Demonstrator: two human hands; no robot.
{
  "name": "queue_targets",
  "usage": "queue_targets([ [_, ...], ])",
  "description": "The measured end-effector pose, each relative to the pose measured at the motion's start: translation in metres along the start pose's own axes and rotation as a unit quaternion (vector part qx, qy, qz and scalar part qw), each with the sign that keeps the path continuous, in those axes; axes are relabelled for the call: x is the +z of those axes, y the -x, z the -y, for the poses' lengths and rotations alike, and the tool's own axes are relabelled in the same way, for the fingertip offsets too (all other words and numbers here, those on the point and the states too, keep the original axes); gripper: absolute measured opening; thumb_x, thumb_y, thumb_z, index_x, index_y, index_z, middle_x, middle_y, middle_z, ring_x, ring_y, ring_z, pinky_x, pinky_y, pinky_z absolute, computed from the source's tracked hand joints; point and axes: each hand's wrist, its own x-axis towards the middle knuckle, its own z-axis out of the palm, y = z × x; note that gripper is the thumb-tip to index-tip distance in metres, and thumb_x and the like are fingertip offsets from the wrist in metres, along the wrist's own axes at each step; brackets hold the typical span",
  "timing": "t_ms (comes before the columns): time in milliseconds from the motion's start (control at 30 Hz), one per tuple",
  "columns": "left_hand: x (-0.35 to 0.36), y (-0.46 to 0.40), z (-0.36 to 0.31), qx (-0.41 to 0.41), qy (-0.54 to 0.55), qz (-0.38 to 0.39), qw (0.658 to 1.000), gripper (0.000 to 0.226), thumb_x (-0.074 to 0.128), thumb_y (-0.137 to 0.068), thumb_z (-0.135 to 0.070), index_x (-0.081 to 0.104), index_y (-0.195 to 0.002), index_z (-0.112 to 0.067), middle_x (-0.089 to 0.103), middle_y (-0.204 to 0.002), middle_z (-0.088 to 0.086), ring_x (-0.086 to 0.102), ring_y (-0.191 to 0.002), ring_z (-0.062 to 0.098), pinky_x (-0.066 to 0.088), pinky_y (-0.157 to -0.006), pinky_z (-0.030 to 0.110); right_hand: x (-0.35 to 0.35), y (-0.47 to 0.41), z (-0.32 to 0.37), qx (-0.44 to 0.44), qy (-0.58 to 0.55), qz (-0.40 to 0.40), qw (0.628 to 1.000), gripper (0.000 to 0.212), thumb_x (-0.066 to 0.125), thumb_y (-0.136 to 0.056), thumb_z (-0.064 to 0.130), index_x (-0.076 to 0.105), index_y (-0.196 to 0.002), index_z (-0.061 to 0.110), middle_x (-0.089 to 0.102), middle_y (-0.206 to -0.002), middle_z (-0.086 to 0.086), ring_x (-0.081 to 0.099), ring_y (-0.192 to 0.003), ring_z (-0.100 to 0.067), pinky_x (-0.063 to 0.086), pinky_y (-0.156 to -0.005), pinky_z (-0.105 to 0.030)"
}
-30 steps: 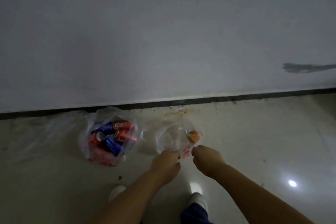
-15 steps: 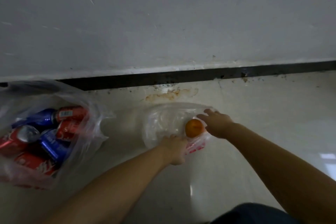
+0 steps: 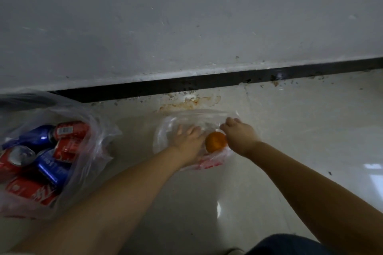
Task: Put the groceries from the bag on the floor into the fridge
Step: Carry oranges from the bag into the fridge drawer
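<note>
Fingers of the left hand (image 3: pixel 187 141) are spread flat inside the small clear plastic bag (image 3: pixel 165 130) at centre frame, holding nothing; their tips lie just beside the round orange fruit (image 3: pixel 215 142). Fingers of the right hand (image 3: pixel 241 133) are curled at the bag's far rim on the fruit's right side; whether plastic is pinched cannot be told. The fruit rests in the bag, between the two hands, on the pale glossy tiled floor (image 3: pixel 290 130).

The step in hand is judged to be the emptying of this bag. Next, the fruit would need to be closed on, lifted clear of the film, and carried to a fridge, which is not seen.

At lower left, a second clear plastic bag of red and blue drink cans (image 3: pixel 41 155) awaits. A grey scuffed wall (image 3: pixel 186 27) with a black skirting strip (image 3: pixel 207 83) fills the upper frame; a brown stain (image 3: pixel 190 102) marks the floor below it.
</note>
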Motion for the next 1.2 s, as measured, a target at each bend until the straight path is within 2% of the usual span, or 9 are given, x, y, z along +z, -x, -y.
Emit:
queue_targets([
  [100,0.010,-0.004,0.009,-0.058,-0.062,0.104,0.991,0.075,0.039,-0.093,-0.052,-0.001,-0.151,-0.025,-0.007,-0.160,0.006,-0.011,-0.147,0.029,-0.009,-0.115,0.057,-0.001,-0.005,0.020,-0.116,0.041,0.010,0.992,0.035,0.053,-0.092,0.029,0.052,-0.125,0.016,0.046,-0.128,-0.010,0.049,-0.110,-0.026,0.047,-0.090,-0.037],
  [200,0.030,-0.003,0.019,-0.076,-0.079,0.151,0.982,0.072,0.036,-0.097,-0.046,-0.007,-0.151,-0.027,-0.019,-0.159,0.006,-0.016,-0.145,0.032,-0.006,-0.115,0.058,0.011,-0.012,0.020,-0.052,0.035,0.115,0.991,0.049,0.044,-0.094,0.043,0.041,-0.136,0.020,0.041,-0.137,-0.013,0.047,-0.117,-0.033,0.047,-0.091,-0.045],
  [267,0.042,-0.003,0.023,-0.083,-0.074,0.163,0.980,0.077,0.041,-0.096,-0.040,-0.012,-0.150,-0.028,-0.024,-0.157,0.005,-0.018,-0.145,0.033,-0.003,-0.115,0.059,0.018,-0.012,0.016,-0.027,0.041,0.152,0.987,0.067,0.054,-0.089,0.046,0.025,-0.145,0.023,0.037,-0.141,-0.013,0.051,-0.116,-0.035,0.049,-0.090,-0.047],
  [367,0.049,-0.003,0.022,-0.090,-0.071,0.154,0.981,0.078,0.041,-0.095,-0.040,-0.013,-0.149,-0.029,-0.023,-0.157,0.005,-0.017,-0.145,0.033,0.000,-0.114,0.062,0.028,-0.007,0.013,-0.012,0.012,0.140,0.990,0.080,0.063,-0.082,0.045,0.017,-0.145,0.027,0.036,-0.141,-0.013,0.054,-0.113,-0.035,0.047,-0.093,-0.046],
  [500,0.047,-0.007,0.018,-0.099,-0.086,0.161,0.978,0.084,0.048,-0.093,-0.033,-0.014,-0.149,-0.028,-0.022,-0.157,0.006,-0.014,-0.145,0.035,0.003,-0.114,0.061,0.023,-0.001,0.013,-0.003,-0.147,0.092,0.985,0.080,0.067,-0.075,0.051,0.024,-0.140,0.031,0.039,-0.140,-0.005,0.049,-0.118,-0.030,0.041,-0.099,-0.048],
  [633,0.016,0.002,0.008,-0.129,-0.012,0.169,0.977,0.084,0.051,-0.090,-0.048,-0.001,-0.151,-0.025,-0.001,-0.160,0.005,0.007,-0.146,0.032,0.013,-0.116,0.054,-0.015,0.022,0.033,0.013,-0.275,0.042,0.961,0.077,0.072,-0.074,0.044,0.029,-0.137,0.030,0.042,-0.135,-0.004,0.051,-0.114,-0.027,0.042,-0.099,-0.046],
  [800,-0.076,0.065,-0.008,-0.109,-0.003,0.100,0.989,0.035,0.047,-0.094,-0.016,0.048,-0.128,-0.012,0.046,-0.134,0.014,0.045,-0.123,0.030,0.039,-0.098,0.040,-0.090,0.059,0.057,0.015,-0.358,0.051,0.932,0.076,0.076,-0.073,0.035,0.031,-0.135,0.029,0.037,-0.135,-0.005,0.050,-0.112,-0.027,0.051,-0.089,-0.037],
  [900,-0.120,0.113,-0.016,-0.129,0.022,0.050,0.990,0.028,0.044,-0.095,-0.013,0.054,-0.121,-0.009,0.052,-0.125,0.014,0.050,-0.114,0.029,0.043,-0.090,0.039,-0.138,0.088,0.061,0.018,-0.337,0.053,0.940,0.078,0.075,-0.073,0.039,0.029,-0.136,0.032,0.035,-0.134,-0.006,0.048,-0.114,-0.028,0.051,-0.091,-0.040],
  [1200,-0.284,0.212,-0.102,-0.112,0.046,0.070,0.990,0.028,0.046,-0.095,-0.021,0.062,-0.115,-0.010,0.058,-0.125,0.010,0.055,-0.112,0.028,0.045,-0.084,0.035,-0.313,0.229,0.035,0.089,-0.346,0.070,0.931,0.075,0.071,-0.077,0.040,0.027,-0.138,0.032,0.034,-0.138,-0.001,0.047,-0.116,-0.024,0.049,-0.091,-0.035],
])
